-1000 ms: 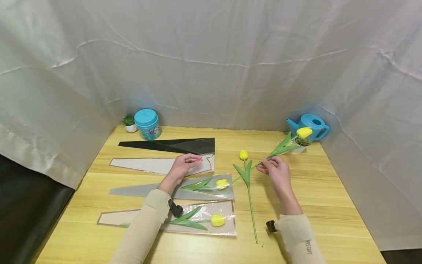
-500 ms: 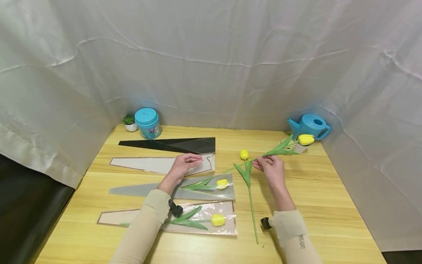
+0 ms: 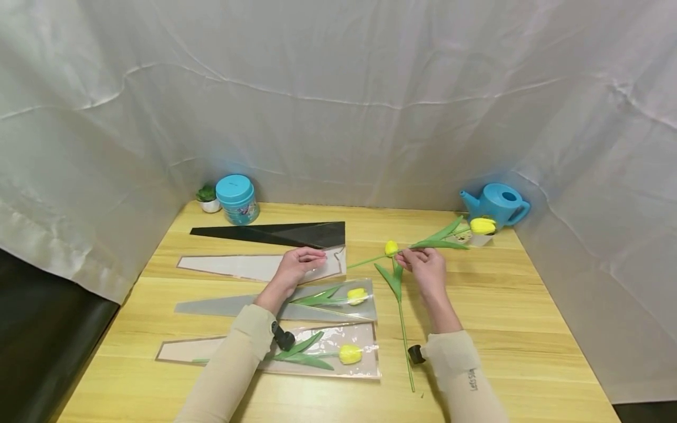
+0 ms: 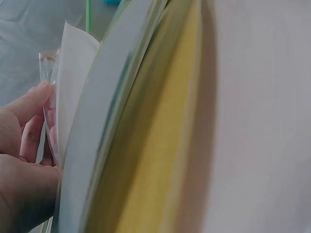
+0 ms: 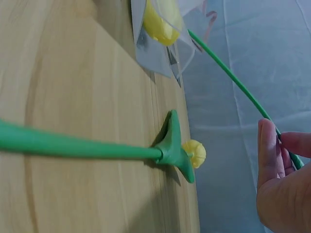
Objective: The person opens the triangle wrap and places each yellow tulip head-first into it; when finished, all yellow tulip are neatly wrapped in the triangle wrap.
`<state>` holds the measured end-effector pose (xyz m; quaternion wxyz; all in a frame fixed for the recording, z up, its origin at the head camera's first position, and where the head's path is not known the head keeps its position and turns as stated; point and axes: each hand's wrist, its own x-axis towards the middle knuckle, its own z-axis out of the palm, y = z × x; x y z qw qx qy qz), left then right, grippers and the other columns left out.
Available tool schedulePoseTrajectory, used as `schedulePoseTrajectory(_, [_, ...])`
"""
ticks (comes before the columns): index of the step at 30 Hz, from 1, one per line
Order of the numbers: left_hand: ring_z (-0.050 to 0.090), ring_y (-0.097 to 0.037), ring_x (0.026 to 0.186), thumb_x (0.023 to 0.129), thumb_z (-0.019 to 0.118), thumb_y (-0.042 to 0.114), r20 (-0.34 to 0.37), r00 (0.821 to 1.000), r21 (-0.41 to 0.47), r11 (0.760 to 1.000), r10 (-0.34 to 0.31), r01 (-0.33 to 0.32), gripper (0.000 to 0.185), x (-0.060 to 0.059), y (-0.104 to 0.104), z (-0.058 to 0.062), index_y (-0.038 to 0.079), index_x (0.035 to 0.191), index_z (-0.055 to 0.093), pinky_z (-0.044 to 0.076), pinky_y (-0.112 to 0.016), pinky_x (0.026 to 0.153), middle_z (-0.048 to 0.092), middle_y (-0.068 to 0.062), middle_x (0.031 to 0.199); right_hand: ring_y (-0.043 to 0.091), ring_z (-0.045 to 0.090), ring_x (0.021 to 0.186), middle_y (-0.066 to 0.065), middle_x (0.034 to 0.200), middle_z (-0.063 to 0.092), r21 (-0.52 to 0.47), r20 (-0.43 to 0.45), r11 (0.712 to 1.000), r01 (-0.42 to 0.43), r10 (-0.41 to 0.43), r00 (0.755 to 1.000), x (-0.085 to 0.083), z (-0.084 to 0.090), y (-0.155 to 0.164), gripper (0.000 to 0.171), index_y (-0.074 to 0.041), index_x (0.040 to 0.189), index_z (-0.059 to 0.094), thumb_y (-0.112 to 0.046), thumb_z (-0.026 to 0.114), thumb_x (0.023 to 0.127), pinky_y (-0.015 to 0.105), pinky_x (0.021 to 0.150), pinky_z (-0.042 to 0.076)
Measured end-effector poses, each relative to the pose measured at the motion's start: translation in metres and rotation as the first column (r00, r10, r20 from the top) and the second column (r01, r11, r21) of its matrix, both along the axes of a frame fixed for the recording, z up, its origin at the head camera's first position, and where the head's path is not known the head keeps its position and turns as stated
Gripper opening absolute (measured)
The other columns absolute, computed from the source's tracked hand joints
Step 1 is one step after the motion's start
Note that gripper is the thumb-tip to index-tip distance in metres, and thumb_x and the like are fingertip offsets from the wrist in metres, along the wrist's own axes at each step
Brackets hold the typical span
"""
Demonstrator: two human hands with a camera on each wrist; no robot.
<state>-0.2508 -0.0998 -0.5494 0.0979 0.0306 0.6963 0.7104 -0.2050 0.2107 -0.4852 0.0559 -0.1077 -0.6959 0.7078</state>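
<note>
My right hand (image 3: 411, 255) pinches the green stem of a yellow tulip (image 3: 482, 225), held nearly level over the table with its flower by the far right. In the right wrist view the fingers (image 5: 268, 145) close on that thin stem (image 5: 233, 80). A second yellow tulip (image 3: 391, 248) lies on the wood just under the hand, stem pointing toward me. My left hand (image 3: 313, 256) grips the wide end of a white sleeve (image 3: 248, 265); the left wrist view shows the fingers (image 4: 29, 104) pinching its clear film edge (image 4: 51, 97).
A black sleeve (image 3: 285, 232) lies behind the white one. Two clear sleeves (image 3: 238, 304) (image 3: 365, 338) nearer me each hold a yellow tulip. A teal jar (image 3: 236, 198) and small potted plant (image 3: 207, 197) stand back left, a blue watering can (image 3: 498, 202) back right. White cloth walls the table.
My right hand has carried the tulip to the left and lowered its flower end, so the stem lies flatter and its tip nears the white sleeve. The left hand has stayed put.
</note>
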Motion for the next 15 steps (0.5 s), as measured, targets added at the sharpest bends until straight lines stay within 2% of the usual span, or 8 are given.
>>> schedulePoseTrajectory(8, [0.073,-0.009,0.097,0.09,0.081,0.009,-0.005,1.0,0.003,1.0,-0.009,0.009,0.023,0.002,0.011,-0.002,0.001,0.112,0.077,0.057,-0.023,0.085,0.08,-0.001,0.104,0.014,0.077,0.087,0.014,0.1,0.076,-0.042,0.024,0.999,-0.025,0.026,0.999,-0.006,-0.005,-0.014,0.03,0.012,0.122,0.059,-0.009,0.067,0.101,0.024,0.084,0.061])
schedulePoseTrajectory(15, [0.074,-0.009,0.096,0.088,0.082,0.007,-0.023,1.0,0.022,1.0,-0.013,0.013,0.026,0.003,0.019,-0.001,-0.002,0.112,0.076,0.058,-0.023,0.085,0.08,-0.002,0.103,0.021,0.077,0.091,0.023,0.106,0.074,-0.109,0.063,0.993,-0.044,0.051,0.997,-0.009,-0.013,-0.028,0.031,0.015,0.123,0.061,-0.006,0.067,0.101,0.032,0.09,0.061])
